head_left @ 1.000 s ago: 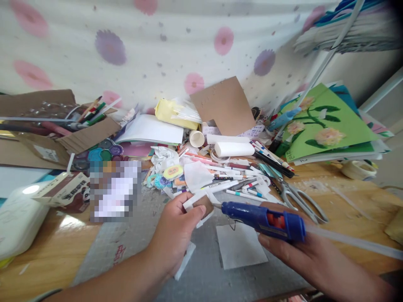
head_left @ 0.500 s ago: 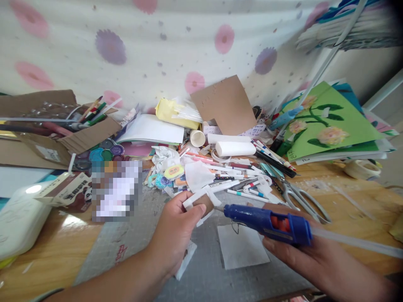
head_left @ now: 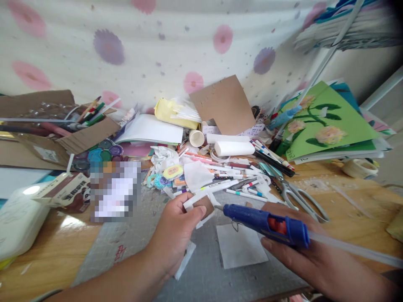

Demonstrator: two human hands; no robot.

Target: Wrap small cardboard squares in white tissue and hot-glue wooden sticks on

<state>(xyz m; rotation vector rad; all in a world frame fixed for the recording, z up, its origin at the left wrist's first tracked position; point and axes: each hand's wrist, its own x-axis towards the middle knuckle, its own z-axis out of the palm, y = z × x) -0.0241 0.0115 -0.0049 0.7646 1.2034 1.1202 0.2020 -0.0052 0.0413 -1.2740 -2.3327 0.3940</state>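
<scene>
Between thumb and fingers, my left hand pinches a small piece of brown cardboard edged with white paper. My right hand is wrapped around a blue hot glue gun; its grip and trigger are hidden by the gun and hand. The nozzle points left, at or very near a raised white paper flap of the piece; I cannot tell if they touch. A clear glue stick runs out of the gun's back end. Below lie a white paper square and a small white-wrapped strip on the grey cutting mat.
Scissors lie right of a heap of markers and scraps. At left stand a brown-and-white carton and a white case. Behind are a brown cardboard sheet, a paper roll and green flower artwork.
The view has shifted very slightly. Both hands keep nearly the same pose, and the glue gun nozzle stays beside the paper-edged cardboard.
</scene>
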